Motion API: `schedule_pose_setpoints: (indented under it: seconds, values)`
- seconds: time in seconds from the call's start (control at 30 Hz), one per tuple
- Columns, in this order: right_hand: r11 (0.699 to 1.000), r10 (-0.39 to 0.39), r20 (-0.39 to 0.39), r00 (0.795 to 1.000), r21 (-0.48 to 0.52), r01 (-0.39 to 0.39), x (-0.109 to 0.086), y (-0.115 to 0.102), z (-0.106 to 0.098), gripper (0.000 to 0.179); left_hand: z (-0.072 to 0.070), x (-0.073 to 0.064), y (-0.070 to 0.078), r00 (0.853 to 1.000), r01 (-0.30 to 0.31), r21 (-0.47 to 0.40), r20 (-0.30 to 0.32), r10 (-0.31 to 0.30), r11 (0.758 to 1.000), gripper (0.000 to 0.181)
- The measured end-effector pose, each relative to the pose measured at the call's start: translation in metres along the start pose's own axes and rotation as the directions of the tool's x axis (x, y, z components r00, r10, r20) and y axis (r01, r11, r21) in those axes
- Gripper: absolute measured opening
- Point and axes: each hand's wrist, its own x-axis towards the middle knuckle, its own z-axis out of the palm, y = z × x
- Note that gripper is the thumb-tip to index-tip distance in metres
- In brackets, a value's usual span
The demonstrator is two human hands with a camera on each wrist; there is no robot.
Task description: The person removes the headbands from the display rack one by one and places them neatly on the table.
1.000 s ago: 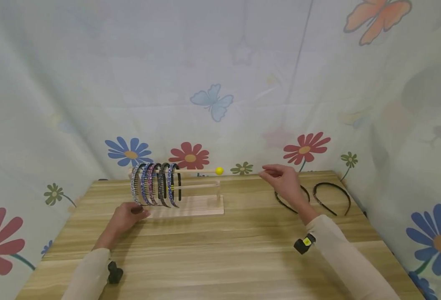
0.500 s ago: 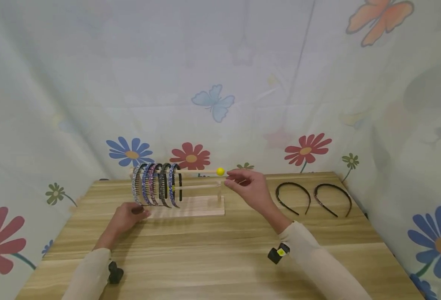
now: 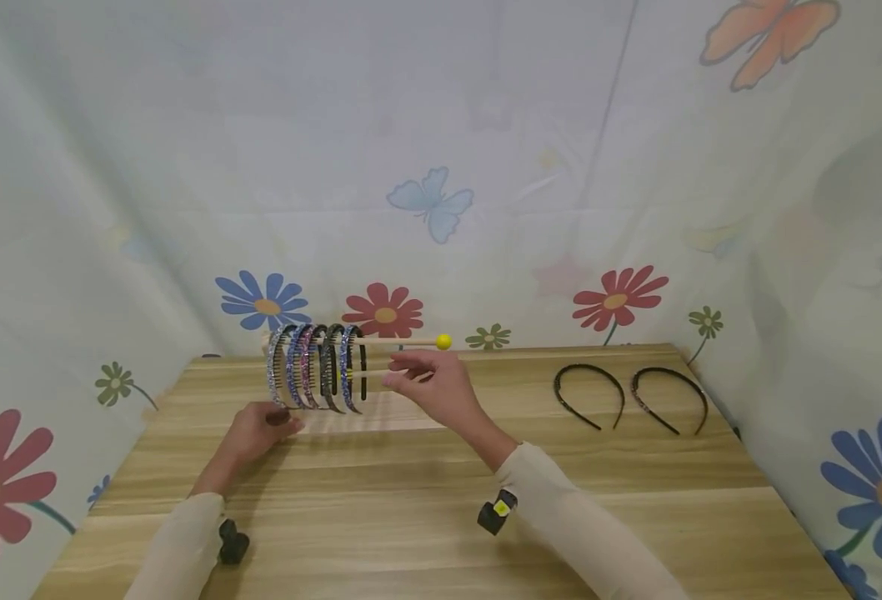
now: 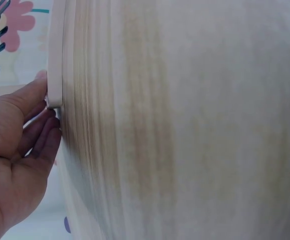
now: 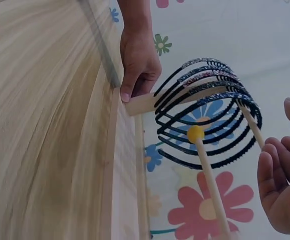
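A wooden headband stand (image 3: 381,421) with two rods stands on the table's left half. Several glittery headbands (image 3: 347,367), in silver, blue, pink and dark tones, hang in a row toward its left end. My left hand (image 3: 256,433) pinches the base's left end, thumb on top and fingers at the edge, as the left wrist view shows at the base (image 4: 56,55). My right hand (image 3: 441,392), fingers loosely bent and holding nothing, hovers before the stand, right of the nearest headband. It partly covers the lower rod and base. The upper rod ends in a yellow ball (image 3: 443,342).
Two dark headbands lie on the table's right side: a black one (image 3: 589,367) and one with a speckled arm (image 3: 669,371). A flower-printed cloth (image 3: 516,208) hangs behind and beside the wooden table (image 3: 381,517).
My right hand has moved left, from in front of the loose headbands past the yellow ball to beside the hung headbands. My left hand stays at the base.
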Motion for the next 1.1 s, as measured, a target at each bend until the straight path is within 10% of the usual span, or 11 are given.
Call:
schedule_pose_setpoints:
  seconds: [1.1]
  values:
    - [0.985,0.140,0.062,0.988,0.089,-0.145,0.019,0.012,0.069,0.035,0.000,0.001,-0.001,1.000,-0.020,0.009,-0.011,0.020,1.000,0.029]
